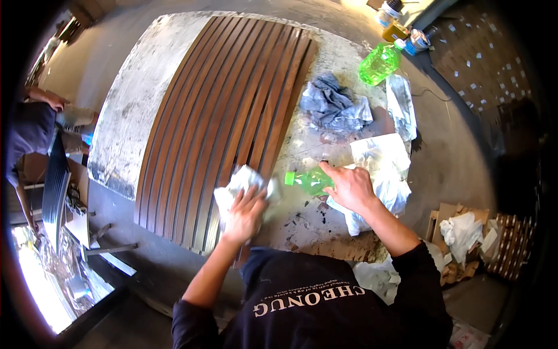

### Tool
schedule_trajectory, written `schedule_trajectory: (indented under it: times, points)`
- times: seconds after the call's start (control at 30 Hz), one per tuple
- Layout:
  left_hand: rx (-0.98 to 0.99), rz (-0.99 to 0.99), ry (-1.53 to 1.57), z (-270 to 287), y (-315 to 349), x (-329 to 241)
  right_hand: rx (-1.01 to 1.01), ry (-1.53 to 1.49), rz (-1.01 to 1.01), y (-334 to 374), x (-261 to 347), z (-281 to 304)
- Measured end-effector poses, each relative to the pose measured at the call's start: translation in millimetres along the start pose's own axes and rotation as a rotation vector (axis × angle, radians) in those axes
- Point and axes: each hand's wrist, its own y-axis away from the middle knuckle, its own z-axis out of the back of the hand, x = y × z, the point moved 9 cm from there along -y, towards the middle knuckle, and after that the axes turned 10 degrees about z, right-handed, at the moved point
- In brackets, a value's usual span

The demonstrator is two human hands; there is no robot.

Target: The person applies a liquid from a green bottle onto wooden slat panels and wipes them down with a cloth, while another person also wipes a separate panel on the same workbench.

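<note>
A brown slatted panel (215, 110) with dark grooves lies lengthwise on the table (125, 116). My left hand (245, 216) presses on a crumpled white cloth (237, 181) at the panel's near right corner, its fingers bent over the fabric. To the right, a clear green plastic bottle (311, 181) lies on its side, its cap toward the panel. My right hand (351, 187) has it at the other end, with forefinger and thumb on either side. That end is hidden by the hand.
A blue-grey rag (334, 103) lies beside the panel. White cloths (383, 160) lie along the table's right side. Another green bottle (381, 63) stands at the far right. On the left, a person (35, 134) is near a dark ribbed strip (55, 189). Scraps (462, 232) fill a box at right.
</note>
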Motion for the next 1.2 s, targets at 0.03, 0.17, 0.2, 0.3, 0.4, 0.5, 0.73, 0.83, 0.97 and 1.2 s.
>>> schedule_trajectory:
  times: [0.03, 0.17, 0.2, 0.3, 0.4, 0.5, 0.73, 0.83, 0.97, 1.2]
  points:
    - [0.026, -0.003, -0.009, -5.3, 26.8, 5.4, -0.006, -0.024, -0.017, 1.5, -2.1, 2.4]
    - [0.046, -0.009, 0.017, -4.6, 3.6, 3.1, -0.05, -0.104, -0.038, -5.6, -9.1, 6.1]
    - [0.061, -0.003, -0.012, -8.6, -22.9, 7.7, -0.069, -0.117, -0.02, -15.0, -5.7, 11.7]
    - [-0.016, 0.045, -0.2, -13.5, -115.0, 23.8, -0.17, -0.137, 0.029, -34.3, 4.4, 26.2]
    - [-0.167, 0.176, -0.111, 4.2, -142.3, 38.4, -0.213, -0.125, 0.015, -38.7, -10.0, 27.6]
    - [-0.113, 0.456, -0.203, 30.5, -83.3, 81.6, -0.173, -0.155, -0.019, -40.1, -29.8, 30.2]
    - [-0.346, 0.571, -0.057, 63.8, -17.2, 79.9, -0.182, -0.162, -0.053, -33.2, -50.9, 24.2]
    - [-0.082, 0.483, -0.034, 16.4, -86.6, 52.9, -0.189, -0.182, -0.016, -37.7, -33.4, 29.3]
    - [-0.169, 0.321, -0.186, 17.1, -52.8, 44.5, -0.159, -0.193, 0.036, -45.6, -9.3, 38.4]
    - [-0.383, 0.761, -0.284, 100.4, 183.6, 108.3, -0.056, -0.19, 0.181, -68.1, 35.3, 12.8]
